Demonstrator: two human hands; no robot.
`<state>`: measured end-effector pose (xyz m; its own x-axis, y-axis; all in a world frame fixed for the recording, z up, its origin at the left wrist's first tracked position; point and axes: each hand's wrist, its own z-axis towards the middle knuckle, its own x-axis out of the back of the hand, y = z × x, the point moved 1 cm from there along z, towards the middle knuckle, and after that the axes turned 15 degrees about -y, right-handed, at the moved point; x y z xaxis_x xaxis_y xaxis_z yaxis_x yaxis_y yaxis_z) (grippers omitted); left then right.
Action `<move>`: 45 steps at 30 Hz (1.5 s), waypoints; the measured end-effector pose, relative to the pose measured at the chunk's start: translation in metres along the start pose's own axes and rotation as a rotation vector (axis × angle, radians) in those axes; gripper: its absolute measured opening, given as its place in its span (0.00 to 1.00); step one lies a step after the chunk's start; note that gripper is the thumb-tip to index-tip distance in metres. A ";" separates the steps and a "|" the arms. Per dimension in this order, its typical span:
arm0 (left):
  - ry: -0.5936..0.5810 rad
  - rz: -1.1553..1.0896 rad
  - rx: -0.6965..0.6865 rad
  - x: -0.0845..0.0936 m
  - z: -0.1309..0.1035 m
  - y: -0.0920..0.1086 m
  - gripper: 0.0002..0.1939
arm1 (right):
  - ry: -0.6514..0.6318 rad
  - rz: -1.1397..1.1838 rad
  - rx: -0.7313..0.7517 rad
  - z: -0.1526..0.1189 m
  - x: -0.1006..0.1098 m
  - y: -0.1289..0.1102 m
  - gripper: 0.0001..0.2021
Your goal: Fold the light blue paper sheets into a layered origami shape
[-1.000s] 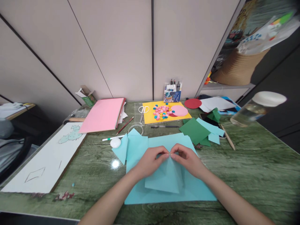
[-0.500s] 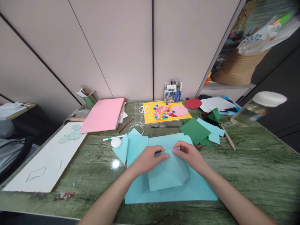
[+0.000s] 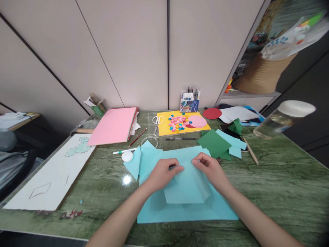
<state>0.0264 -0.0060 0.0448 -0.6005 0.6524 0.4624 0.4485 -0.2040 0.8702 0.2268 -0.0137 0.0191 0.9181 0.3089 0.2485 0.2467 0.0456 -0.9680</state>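
A smaller light blue sheet point(image 3: 186, 190) is held at its upper part between both hands, its lower edge over a larger light blue sheet point(image 3: 154, 212) lying on the table. My left hand point(image 3: 166, 173) pinches its upper left part between thumb and fingers. At its upper right, my right hand point(image 3: 208, 168) pinches it with thumb and index finger. Folded light blue pieces point(image 3: 133, 164) lie left of the hands, with a white egg-shaped object point(image 3: 127, 156) on them.
Behind the hands are a yellow sheet point(image 3: 163, 127) with small coloured balls, white scissors point(image 3: 157, 120) and a black pen point(image 3: 181, 139). Green paper point(image 3: 214, 144) and a tilted bottle point(image 3: 281, 120) stand right. A pink book point(image 3: 114, 125) and a cactus drawing point(image 3: 51, 171) lie left.
The lower edge of the small sheet has risen slightly and shifted right. My right hand has moved a little to the right, widening the space between the hands.
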 end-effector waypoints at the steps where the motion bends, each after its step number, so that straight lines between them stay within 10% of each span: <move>1: 0.001 0.002 0.001 0.000 0.000 0.000 0.18 | 0.004 0.003 0.000 0.000 0.000 0.000 0.18; 40: 0.114 -0.071 0.032 0.006 0.003 -0.008 0.10 | -0.077 0.187 -0.132 0.003 0.007 0.011 0.23; 45: 0.150 -0.248 0.036 0.012 0.008 -0.022 0.28 | 0.070 0.167 -0.093 0.004 0.020 0.011 0.21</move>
<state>0.0144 0.0122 0.0298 -0.7845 0.5636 0.2587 0.2976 -0.0239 0.9544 0.2467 -0.0034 0.0133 0.9671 0.2378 0.0899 0.1139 -0.0892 -0.9895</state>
